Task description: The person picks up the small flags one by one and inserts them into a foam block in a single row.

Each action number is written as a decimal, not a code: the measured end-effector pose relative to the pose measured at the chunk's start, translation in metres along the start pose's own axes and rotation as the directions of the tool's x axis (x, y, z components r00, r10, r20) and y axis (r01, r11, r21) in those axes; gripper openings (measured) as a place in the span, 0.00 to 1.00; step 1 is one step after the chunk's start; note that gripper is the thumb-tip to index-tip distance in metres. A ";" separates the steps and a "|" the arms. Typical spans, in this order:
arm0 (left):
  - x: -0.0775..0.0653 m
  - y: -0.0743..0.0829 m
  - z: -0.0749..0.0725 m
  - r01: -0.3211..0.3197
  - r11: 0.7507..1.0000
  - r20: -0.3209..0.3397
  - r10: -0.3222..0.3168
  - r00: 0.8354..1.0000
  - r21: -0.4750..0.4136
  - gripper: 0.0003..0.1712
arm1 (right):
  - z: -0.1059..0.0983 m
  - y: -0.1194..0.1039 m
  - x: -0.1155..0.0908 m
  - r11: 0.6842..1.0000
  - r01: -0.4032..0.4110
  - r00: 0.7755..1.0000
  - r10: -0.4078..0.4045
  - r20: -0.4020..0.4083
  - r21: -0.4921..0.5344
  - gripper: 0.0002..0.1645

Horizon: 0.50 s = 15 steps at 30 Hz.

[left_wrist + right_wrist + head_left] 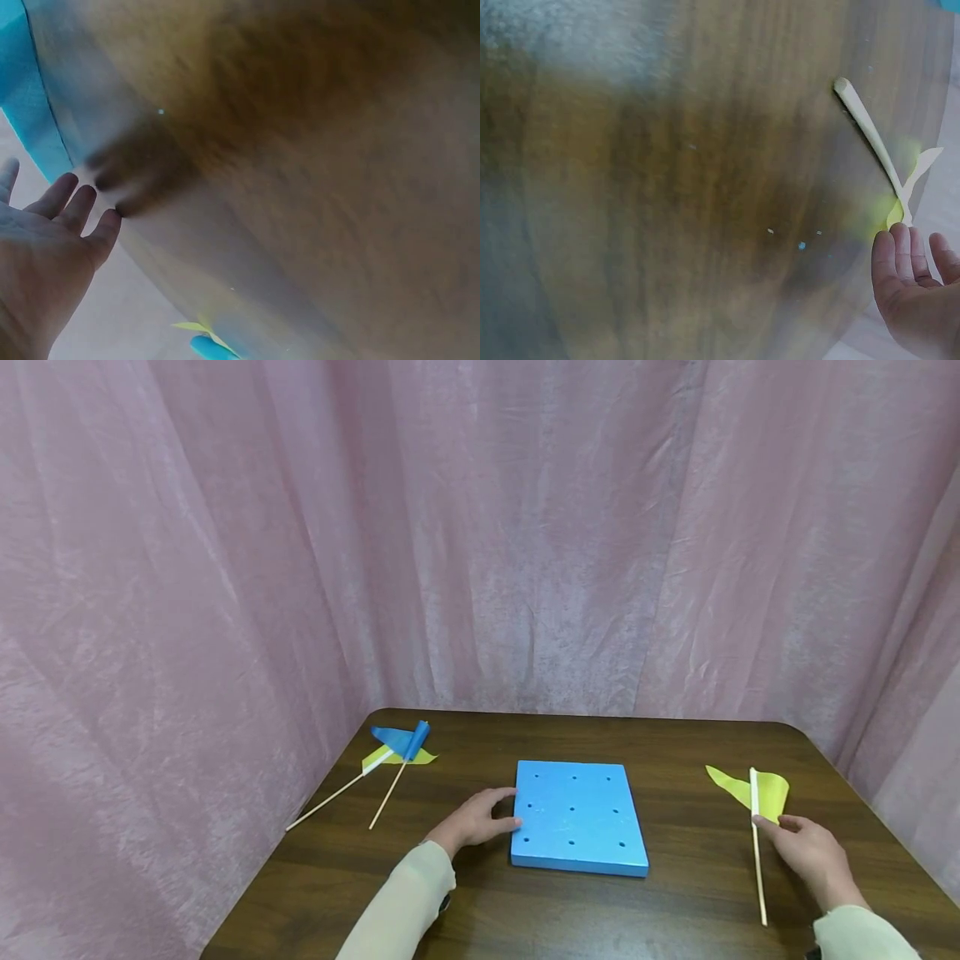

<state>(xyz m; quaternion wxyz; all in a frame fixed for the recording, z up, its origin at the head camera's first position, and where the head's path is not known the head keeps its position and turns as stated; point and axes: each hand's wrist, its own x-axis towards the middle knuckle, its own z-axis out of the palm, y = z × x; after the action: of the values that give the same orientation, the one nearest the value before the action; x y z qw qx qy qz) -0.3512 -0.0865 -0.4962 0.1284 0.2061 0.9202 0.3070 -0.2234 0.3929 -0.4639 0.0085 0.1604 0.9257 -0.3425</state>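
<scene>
Yellow flag (771,795) lies at the lower right of my head view, its stick (760,877) running down the frame on the brown table (525,918); my right hand (813,853) extends from the lower right corner, thumb tip at the stick beside the cloth, fingers fairly straight, the grasp unclosed; whether the thumb presses, I can't tell from here; my left hand (474,820) reaches from bottom left of centre, thumb and fingers spread, tips at the left edge of the nine-holed blue board (592,822); at centre left, I see a blue flag (418,739) overlapping a second yellow flag (422,758).
</scene>
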 end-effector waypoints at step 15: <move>-0.005 0.000 0.001 -0.013 0.999 0.015 0.012 1.000 0.034 0.36 | 0.013 0.017 -0.003 0.939 -0.054 0.998 0.046 0.032 0.339 0.44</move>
<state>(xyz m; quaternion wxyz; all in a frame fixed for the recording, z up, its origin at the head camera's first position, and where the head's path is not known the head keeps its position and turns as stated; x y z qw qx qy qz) -0.3464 -0.0879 -0.4966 0.1298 0.2161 0.9230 0.2907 -0.2166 0.3958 -0.4843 0.0005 0.1788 0.8482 -0.4985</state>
